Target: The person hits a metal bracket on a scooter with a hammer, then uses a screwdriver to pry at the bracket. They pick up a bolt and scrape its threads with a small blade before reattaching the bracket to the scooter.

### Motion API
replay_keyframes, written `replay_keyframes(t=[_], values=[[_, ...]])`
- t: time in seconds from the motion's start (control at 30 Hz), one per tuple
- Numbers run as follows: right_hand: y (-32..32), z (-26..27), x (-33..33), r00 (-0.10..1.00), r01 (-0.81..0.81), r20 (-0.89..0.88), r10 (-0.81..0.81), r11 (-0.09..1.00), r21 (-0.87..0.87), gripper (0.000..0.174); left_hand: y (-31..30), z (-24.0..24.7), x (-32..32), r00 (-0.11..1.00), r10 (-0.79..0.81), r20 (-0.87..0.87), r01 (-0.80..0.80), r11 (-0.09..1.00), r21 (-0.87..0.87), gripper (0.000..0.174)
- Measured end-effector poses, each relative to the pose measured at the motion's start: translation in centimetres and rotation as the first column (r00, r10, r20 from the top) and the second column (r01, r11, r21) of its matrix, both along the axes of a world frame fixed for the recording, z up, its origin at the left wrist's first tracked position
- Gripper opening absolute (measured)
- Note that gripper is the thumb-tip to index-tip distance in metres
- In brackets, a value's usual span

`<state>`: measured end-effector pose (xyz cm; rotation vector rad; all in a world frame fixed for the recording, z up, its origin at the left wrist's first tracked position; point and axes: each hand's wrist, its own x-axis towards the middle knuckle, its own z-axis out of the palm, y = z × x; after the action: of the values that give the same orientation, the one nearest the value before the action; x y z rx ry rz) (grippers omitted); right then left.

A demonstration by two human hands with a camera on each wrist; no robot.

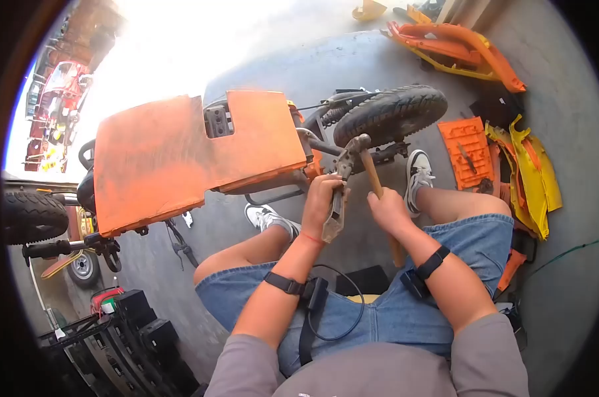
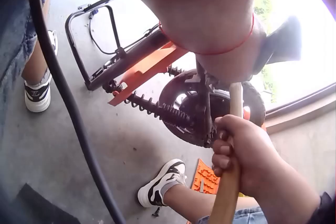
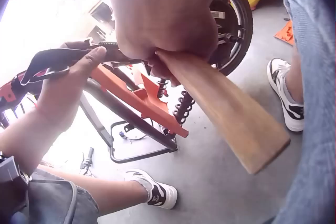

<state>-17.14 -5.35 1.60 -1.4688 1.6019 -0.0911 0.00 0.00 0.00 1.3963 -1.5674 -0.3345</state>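
My right hand (image 1: 389, 210) grips the wooden handle of a hammer (image 1: 371, 173), its metal head up against the scooter's frame in the head view. The handle's thick butt end sticks out below the fist in the right wrist view. Held in my left hand (image 1: 321, 204) is a long metal piece (image 1: 336, 221) with a flat, flared lower end; its upper part lies beside the hammer head. In the right wrist view the left thumb (image 3: 95, 55) rests along this dark piece. The orange scooter (image 1: 160, 159) stands in front, its rear wheel (image 1: 392, 116) just beyond the hands.
Coil spring shocks (image 2: 149, 106) and a black stand (image 3: 142, 158) hang under the frame. Orange and yellow body panels (image 1: 528, 172) lie on the floor at right, another group (image 1: 458, 49) farther back. Black boxes (image 1: 107, 344) sit at lower left.
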Motion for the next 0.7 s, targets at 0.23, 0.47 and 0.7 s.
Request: replay_keyframes(t=[0.23,0.47,0.7], values=[[0.5,2.1,-1.7,0.996,0.038,-0.087,-0.034,0.998,0.044,0.036,1.0,0.4,-0.2,1.000,-0.001,0.030,0.001,1.000,-0.002,0.032],[-1.1,4.6,-2.4,0.897,0.261,0.307,-0.318,0.942,0.212,0.027,0.0,1.5,-1.6,0.636,0.508,-0.581,-0.299,0.856,0.421,0.024],[-2.5,9.7,-2.0,0.818,0.294,0.450,-0.358,0.933,0.208,0.022,0.7,-1.4,-1.1,-0.194,0.584,-0.788,-0.003,0.803,0.596,0.034]])
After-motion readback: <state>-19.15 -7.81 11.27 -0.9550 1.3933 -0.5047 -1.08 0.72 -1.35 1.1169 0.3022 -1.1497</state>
